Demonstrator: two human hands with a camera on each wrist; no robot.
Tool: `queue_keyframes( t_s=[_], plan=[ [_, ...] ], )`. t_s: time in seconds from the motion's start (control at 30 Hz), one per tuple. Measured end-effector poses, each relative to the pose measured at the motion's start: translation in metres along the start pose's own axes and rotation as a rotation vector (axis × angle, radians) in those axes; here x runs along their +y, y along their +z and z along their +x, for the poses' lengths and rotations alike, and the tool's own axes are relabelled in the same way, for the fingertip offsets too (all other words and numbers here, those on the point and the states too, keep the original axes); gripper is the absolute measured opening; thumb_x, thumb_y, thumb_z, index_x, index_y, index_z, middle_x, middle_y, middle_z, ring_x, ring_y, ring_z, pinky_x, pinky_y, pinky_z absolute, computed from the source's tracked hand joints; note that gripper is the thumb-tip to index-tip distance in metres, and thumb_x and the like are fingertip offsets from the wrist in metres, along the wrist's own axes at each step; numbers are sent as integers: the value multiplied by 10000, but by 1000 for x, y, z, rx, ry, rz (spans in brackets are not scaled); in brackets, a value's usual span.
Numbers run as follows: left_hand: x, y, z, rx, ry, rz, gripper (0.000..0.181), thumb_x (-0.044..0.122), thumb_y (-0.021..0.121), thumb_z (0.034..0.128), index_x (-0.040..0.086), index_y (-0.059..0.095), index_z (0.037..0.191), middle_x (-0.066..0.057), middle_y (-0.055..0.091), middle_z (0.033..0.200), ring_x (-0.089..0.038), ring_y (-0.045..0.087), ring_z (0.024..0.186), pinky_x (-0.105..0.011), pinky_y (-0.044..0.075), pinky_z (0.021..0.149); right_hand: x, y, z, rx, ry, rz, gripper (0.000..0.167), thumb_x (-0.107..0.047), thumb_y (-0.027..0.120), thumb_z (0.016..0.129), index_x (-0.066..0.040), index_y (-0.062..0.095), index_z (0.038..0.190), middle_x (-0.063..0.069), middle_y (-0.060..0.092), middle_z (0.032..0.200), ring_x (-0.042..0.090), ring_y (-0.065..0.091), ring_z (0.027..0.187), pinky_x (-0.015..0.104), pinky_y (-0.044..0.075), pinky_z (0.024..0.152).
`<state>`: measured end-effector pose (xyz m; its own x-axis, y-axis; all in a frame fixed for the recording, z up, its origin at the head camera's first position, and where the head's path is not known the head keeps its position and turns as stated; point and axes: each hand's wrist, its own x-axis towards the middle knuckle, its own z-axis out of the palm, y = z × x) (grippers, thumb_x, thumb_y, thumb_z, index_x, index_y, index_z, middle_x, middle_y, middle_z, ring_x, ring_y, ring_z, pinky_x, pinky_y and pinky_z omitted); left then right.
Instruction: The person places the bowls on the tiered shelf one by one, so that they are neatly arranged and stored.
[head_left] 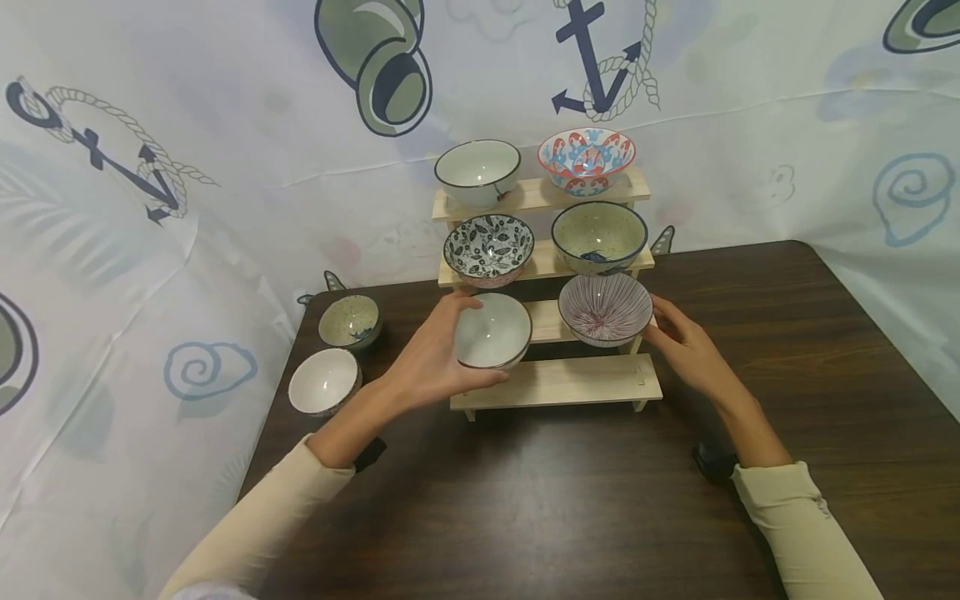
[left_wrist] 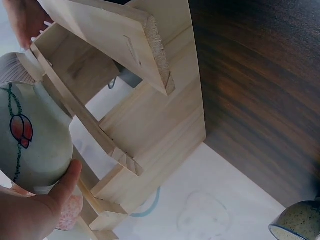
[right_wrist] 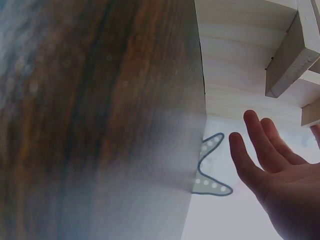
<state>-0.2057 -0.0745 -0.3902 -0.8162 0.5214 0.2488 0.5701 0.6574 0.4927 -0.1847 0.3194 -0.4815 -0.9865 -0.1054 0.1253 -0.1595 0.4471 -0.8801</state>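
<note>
My left hand (head_left: 435,354) grips a white bowl (head_left: 492,332) with a dark rim, at the left of the lower shelves. The left wrist view shows the thumb of that hand (left_wrist: 45,207) against the bowl's outer side (left_wrist: 40,140), which has a red and green pattern. A purple-striped bowl (head_left: 606,308) is at the right on the second tier from the bottom. At its right edge is my right hand (head_left: 693,354), its fingertips at the rim. Three fingers of my right hand (right_wrist: 285,175) extend loosely, apart, in the right wrist view; its contact with the bowl is hidden there.
Above, the wooden stand (head_left: 555,382) holds a black-and-white patterned bowl (head_left: 489,248), a green-grey bowl (head_left: 599,235), a white bowl (head_left: 477,171) and a red-and-blue one (head_left: 587,158). Two small bowls, one speckled (head_left: 349,321) and one white (head_left: 324,381), stand left on the dark table (head_left: 525,500).
</note>
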Motion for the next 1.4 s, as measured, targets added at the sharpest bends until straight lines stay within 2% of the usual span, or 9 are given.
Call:
queue_keyframes(
  t_s=[0.23, 0.47, 0.73, 0.87, 1.03, 1.4],
  plan=[
    [-2, 3, 5, -1, -13, 3, 1009, 606, 886, 688, 124, 423, 1443, -85, 483, 1482, -233, 542, 1290, -445, 515, 1053, 0, 2, 0, 5, -2, 1, 607, -366, 525, 1084, -235, 310, 1636, 201, 459, 1576, 442, 481, 1417, 666, 383, 1128],
    [-2, 6, 8, -5, -34, -4, 1002, 613, 878, 695, 120, 421, 1439, -109, 480, 1500, -253, 538, 1324, -455, 504, 1076, 0, 3, -1, 8, 20, -20, 594, -397, 522, 1081, -275, 324, 1627, 179, 492, 1543, 416, 521, 1373, 644, 406, 1106],
    [-2, 6, 11, -13, -56, -14, 1002, 635, 864, 701, 137, 411, 1443, -112, 520, 1426, -239, 566, 1264, -449, 535, 1021, -1, 4, -1, 10, 16, -25, 594, -391, 515, 1084, -261, 321, 1630, 194, 489, 1549, 427, 516, 1376, 656, 407, 1102],
    [-3, 6, 13, 5, -55, -24, 983, 633, 865, 701, 139, 416, 1421, -116, 531, 1396, -250, 579, 1242, -456, 545, 1000, -2, 3, -1, 9, 7, -26, 605, -383, 521, 1083, -244, 314, 1634, 203, 492, 1543, 432, 517, 1365, 658, 404, 1095],
    [-5, 10, 15, 39, -43, -48, 954, 612, 879, 702, 141, 410, 1387, -96, 464, 1450, -265, 571, 1245, -457, 546, 997, -2, 2, -1, 12, 19, -24, 606, -389, 523, 1081, -260, 312, 1634, 197, 482, 1551, 431, 505, 1382, 665, 399, 1103],
    [-9, 21, 17, 77, -82, -135, 928, 603, 884, 713, 169, 383, 1362, -58, 392, 1497, -240, 512, 1291, -447, 528, 1017, -2, 1, -1, 7, 36, -21, 606, -403, 518, 1080, -279, 307, 1634, 194, 450, 1581, 441, 480, 1412, 673, 386, 1118]
  ],
)
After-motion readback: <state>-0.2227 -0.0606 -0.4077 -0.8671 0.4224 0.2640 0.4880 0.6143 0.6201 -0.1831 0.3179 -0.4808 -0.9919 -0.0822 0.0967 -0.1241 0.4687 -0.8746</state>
